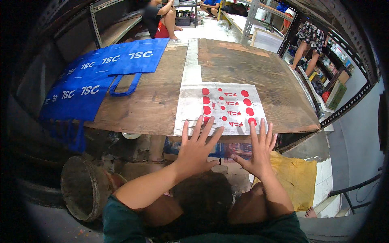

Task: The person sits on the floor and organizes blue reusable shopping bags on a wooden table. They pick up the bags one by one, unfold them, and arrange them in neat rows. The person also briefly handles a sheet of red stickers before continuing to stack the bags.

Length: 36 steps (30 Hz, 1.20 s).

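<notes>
Both the left hand (197, 148) and the right hand (257, 150) were spread flat, fingers splayed and gripping nothing, their fingertips resting on the near edge of the white sheet with red dots (225, 106), which lay at twelve o'clock on the wooden table (259, 73), the blue bags (97, 77) at ten o'clock.

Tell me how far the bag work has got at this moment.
Done, apparently: a row of blue fabric bags with white lettering lies along the wooden table's left side. In hand: the left hand and right hand, fingers spread, at the near edge of a white sheet with red dots. What remains cannot be told from this view.
</notes>
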### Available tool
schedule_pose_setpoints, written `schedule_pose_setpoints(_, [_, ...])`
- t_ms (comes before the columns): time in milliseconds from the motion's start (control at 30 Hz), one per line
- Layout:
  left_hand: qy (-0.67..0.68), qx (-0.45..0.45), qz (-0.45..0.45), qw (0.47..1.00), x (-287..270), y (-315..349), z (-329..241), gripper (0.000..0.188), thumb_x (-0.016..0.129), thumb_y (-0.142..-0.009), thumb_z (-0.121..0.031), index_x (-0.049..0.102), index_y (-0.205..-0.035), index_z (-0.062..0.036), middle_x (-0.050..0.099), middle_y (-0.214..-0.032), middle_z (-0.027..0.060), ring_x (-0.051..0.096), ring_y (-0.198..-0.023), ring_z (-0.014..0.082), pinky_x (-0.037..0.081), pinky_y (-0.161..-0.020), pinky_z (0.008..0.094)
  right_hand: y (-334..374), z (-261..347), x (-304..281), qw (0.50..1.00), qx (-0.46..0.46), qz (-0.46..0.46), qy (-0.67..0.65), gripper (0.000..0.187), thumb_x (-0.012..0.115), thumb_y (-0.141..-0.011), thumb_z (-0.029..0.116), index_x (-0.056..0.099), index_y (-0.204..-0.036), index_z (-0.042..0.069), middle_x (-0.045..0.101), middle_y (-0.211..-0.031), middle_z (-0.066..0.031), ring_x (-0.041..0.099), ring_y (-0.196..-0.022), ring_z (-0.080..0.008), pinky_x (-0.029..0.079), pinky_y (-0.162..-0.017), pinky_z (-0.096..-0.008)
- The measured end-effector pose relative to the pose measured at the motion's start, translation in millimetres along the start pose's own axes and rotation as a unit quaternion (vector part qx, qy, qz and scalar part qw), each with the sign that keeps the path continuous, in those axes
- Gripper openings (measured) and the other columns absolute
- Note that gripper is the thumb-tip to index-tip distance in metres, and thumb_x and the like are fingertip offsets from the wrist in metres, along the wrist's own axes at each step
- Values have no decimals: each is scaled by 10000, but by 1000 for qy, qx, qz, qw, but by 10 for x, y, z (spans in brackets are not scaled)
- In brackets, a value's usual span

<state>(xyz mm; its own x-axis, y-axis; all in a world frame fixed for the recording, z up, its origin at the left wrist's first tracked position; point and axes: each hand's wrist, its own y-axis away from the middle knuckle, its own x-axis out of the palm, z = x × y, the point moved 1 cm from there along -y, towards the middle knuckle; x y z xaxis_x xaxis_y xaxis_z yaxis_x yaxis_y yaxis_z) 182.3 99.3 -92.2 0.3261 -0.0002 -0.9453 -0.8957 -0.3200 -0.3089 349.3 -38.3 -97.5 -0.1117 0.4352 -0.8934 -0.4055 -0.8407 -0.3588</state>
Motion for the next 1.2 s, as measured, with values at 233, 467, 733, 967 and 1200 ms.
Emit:
schedule_pose_setpoints(233, [-1, -18, 13, 1000, -22, -77, -76, 998, 738, -628, -527, 287, -1432, -146, 225, -1476, 182, 142, -1382, 395, 73, -1054, 640, -13, -174, -111, 996, -29, 64, 53, 1054, 777, -614, 482, 230, -1460, 173, 86, -1507, -221, 17, -1375, -476, 58, -1030, -673])
schedule_pose_setpoints(467, [-11, -27, 20, 999, -39, -251, -158, 1019, 746, -612, -540, 300, -1428, -123, 210, -1485, 181, 132, -1384, 401, 68, -1053, 642, -80, -338, -150, 998, -36, 47, 14, 1030, 739, -653, 510, 209, -1467, 165, 67, -1511, -223, 15, -1376, -470, 48, -1033, -664])
schedule_pose_setpoints(733, [-34, -24, 39, 998, -21, -298, -207, 1026, 739, -612, -564, 301, -1428, -123, 208, -1487, 181, 116, -1389, 400, 62, -1052, 643, -99, -414, -201, 999, -24, 28, 11, 994, 770, -636, 492, 299, -1433, 129, 106, -1488, -260, 34, -1370, -482, 50, -1037, -638])
schedule_pose_setpoints(967, [-35, -19, 44, 998, -50, -365, -285, 1012, 726, -628, -570, 302, -1426, -113, 204, -1484, 190, 123, -1383, 410, 53, -1049, 650, -71, -437, -285, 997, -24, -50, -54, 850, 737, -691, 403, 347, -1410, 172, 146, -1475, -250, 98, -1352, -478, 97, -1033, -639])
schedule_pose_setpoints(1200, [-35, -12, 25, 999, -16, -468, -437, 1023, 740, -610, -556, 312, -1420, -101, 199, -1478, 211, 120, -1379, 423, 53, -1036, 663, -63, -671, -345, 976, -53, -176, -120, 343, 670, -727, 130, 634, -1068, 142, 459, -1322, -124, 309, -1310, -358, 166, -1049, -537])
